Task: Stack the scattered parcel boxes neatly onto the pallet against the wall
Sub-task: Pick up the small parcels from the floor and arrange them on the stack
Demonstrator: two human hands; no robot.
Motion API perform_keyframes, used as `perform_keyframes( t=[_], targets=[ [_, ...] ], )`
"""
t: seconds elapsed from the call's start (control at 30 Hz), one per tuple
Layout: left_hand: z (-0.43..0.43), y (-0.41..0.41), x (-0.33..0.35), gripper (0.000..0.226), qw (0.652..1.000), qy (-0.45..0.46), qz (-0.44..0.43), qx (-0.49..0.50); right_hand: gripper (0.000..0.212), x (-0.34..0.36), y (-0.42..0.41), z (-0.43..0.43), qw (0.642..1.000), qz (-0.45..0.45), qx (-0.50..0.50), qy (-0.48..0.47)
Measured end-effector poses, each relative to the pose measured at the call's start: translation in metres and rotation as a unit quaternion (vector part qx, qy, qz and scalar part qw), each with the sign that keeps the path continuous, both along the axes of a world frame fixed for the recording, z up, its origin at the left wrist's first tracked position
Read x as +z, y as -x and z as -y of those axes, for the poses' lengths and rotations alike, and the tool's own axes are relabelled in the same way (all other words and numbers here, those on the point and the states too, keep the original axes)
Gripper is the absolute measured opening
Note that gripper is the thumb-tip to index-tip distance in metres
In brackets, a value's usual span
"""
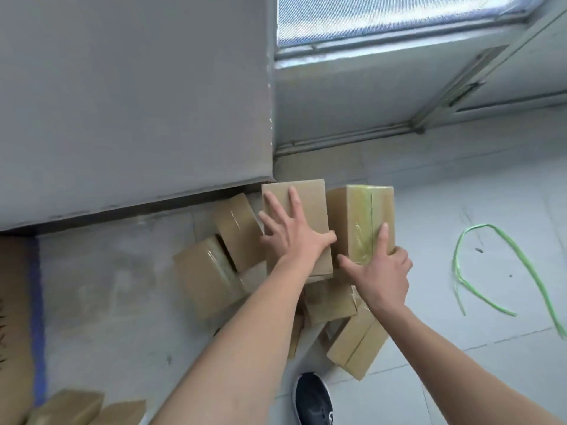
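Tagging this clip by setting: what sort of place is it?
Probably a storeroom or packing area: taped cardboard boxes piled on a bare tiled floor by a grey wall, with loose green strapping lying nearby.

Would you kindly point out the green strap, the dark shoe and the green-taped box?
green strap (503, 250): head view, its upper loop.
dark shoe (313, 397): head view, its upper.
green-taped box (359, 216): head view, its top face.

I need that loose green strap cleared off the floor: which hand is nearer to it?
Right. The right hand grips the green-taped box, on the side toward the green strap. The left hand lies flat on the plain box, farther away.
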State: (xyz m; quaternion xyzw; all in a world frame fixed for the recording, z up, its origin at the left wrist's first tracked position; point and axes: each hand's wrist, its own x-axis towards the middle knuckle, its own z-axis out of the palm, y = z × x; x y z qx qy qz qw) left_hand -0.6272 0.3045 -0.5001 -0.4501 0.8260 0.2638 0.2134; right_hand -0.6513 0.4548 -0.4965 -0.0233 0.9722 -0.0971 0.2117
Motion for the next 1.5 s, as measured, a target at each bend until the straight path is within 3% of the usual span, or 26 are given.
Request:
perform_keyframes(
  t=[0.3, 0.63, 1.0, 1.23, 1.5],
  targets=[
    [0.077, -0.204, 0.157, 0.127, 0.989, 0.035, 0.037, 0.137, 0.106, 0.148, -0.131, 0.101, 0.981, 0.045, 0.19, 0.016],
    [0.169, -0.566, 0.274, 0.127, 0.917, 0.094, 0.069, 0.382, 0.099, 0.241, -0.409, 0.263, 0.901, 0.078, 0.425, 0.038],
    [0.245, -0.954, 0.293, 0.126, 0.879, 0.117, 0.116, 0.447, 0.108, 0.261, -0.767, 0.385, 0.84, 0.098, 0.533, 0.029],
    [0.331, -1.083, 0.29, 0.129, 0.869, 0.09, 0.126, 0.469, 0.109, 0.258, -0.896, 0.47, 0.82, 0.073, 0.568, -0.002],
    [0.507, -1.217, 0.24, 0.13, 0.824, 0.062, 0.134, 0.546, 0.111, 0.214, -1.004, 0.629, 0.727, 0.053, 0.685, -0.014]
  ],
)
